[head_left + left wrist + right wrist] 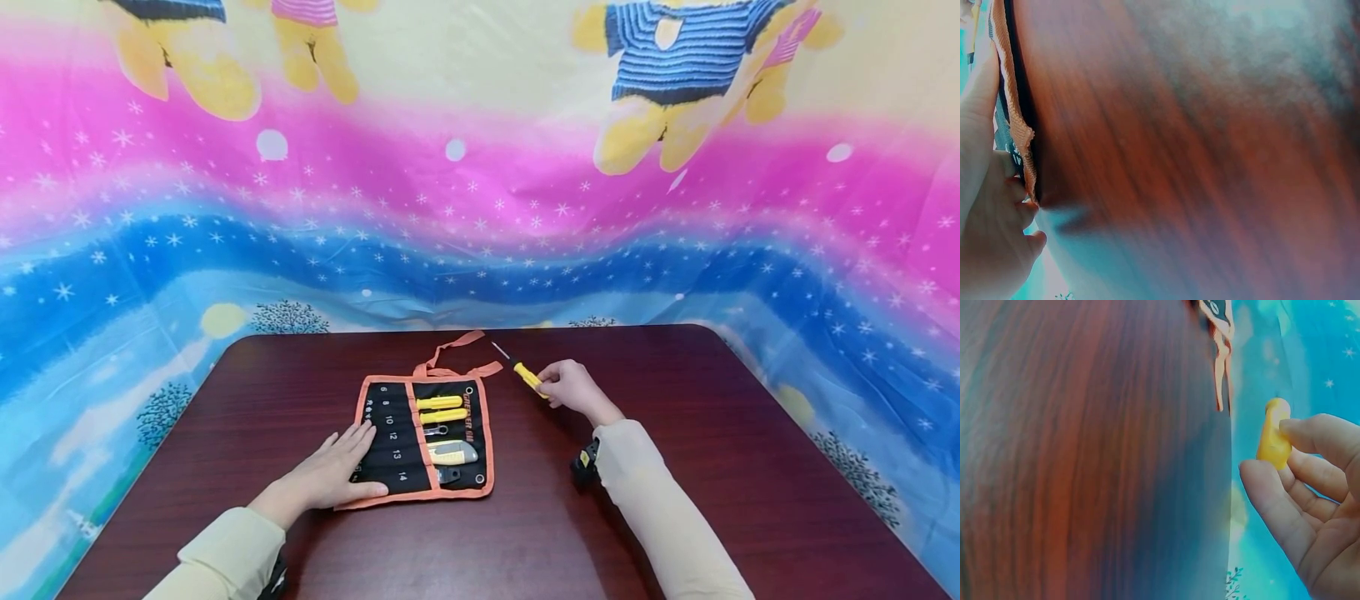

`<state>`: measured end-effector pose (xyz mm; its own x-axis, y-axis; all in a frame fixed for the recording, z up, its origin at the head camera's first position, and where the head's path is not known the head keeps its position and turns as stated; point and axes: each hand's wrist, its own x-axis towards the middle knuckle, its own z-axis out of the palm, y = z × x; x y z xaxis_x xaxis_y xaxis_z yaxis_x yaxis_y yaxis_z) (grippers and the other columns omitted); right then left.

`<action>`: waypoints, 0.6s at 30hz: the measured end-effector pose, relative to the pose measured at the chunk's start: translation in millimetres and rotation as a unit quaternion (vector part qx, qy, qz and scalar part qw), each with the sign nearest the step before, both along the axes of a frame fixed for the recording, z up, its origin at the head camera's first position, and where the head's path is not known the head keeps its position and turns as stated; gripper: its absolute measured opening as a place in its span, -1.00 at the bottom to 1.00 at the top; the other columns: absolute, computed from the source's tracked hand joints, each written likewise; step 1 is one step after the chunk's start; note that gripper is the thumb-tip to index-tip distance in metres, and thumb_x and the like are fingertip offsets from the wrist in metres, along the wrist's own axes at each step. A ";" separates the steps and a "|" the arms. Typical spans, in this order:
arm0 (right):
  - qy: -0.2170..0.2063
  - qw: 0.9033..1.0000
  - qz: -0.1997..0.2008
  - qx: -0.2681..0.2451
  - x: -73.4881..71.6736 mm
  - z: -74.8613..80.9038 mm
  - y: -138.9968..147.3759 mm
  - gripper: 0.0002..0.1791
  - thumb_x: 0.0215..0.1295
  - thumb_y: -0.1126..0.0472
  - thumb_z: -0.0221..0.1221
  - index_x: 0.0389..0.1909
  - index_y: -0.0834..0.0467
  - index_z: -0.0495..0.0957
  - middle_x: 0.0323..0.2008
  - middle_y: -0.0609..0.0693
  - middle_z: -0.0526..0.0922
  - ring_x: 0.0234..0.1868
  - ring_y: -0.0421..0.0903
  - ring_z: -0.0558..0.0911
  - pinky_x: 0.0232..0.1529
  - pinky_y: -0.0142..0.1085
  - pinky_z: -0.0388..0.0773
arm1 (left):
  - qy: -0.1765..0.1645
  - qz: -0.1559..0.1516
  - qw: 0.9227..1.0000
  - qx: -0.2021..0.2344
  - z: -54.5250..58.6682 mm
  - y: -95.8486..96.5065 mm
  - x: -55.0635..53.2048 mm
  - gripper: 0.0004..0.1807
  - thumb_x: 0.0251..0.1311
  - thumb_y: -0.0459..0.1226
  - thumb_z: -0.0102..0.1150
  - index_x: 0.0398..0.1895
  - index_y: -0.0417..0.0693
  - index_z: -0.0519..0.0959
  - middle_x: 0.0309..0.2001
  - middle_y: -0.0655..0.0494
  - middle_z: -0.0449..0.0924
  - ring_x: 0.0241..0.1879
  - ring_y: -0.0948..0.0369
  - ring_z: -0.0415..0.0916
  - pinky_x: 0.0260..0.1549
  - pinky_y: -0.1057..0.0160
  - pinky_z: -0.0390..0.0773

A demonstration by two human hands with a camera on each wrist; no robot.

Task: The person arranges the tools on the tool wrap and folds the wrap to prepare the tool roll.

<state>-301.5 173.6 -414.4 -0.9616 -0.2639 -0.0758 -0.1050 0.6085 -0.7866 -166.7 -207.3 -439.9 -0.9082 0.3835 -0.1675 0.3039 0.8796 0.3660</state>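
A black tool pouch (401, 437) with orange trim lies unrolled on the table, its ties stretched toward the back. Yellow-handled tools (442, 414), a small wrench (437, 431) and a utility knife (452, 452) sit in its pockets. My left hand (337, 467) rests flat on the pouch's left part, fingers spread; the left wrist view catches it beside the orange edge (1013, 94). To the right of the pouch, my right hand (573, 387) pinches a screwdriver (527, 377) by its yellow handle, the shaft pointing away to the back left. In the right wrist view only the handle (1274, 437) shows.
The dark red wooden table (675, 500) has rounded far corners. A colourful printed cloth (480, 208) hangs right behind it and along both sides. Orange ties (450, 354) lie near the far edge.
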 end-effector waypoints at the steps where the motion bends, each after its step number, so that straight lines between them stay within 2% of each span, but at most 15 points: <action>1: 0.004 1.000 0.006 0.003 0.4 1.5 -2.1 -0.83 0.19 0.38 0.17 -0.22 0.35 0.59 -0.40 0.11 0.58 -0.44 0.04 0.64 -0.44 -0.27 0.61 | 0.000 0.000 1.000 0.002 0.0 -0.1 0.2 0.09 0.01 0.30 0.05 0.38 -0.31 0.02 0.38 -0.23 -0.05 0.36 -0.09 -0.15 0.24 -0.14 -0.13; 18: 0.033 0.996 0.075 0.044 1.5 4.3 -38.5 -0.90 0.18 0.34 0.20 -0.30 0.23 0.64 -0.43 0.01 0.58 -0.49 -0.01 0.59 -0.43 -0.24 0.59 | -0.001 -0.001 1.000 0.001 0.0 -0.7 -0.6 0.09 0.01 0.31 0.04 0.39 -0.30 0.02 0.38 -0.22 -0.04 0.36 -0.09 -0.15 0.24 -0.14 -0.14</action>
<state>-300.0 135.1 -410.1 -0.9158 -0.3994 -0.0432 -0.2490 0.6486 -0.7192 -167.4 -208.0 -439.9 -0.9074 0.3854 -0.1675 0.3050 0.8782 0.3685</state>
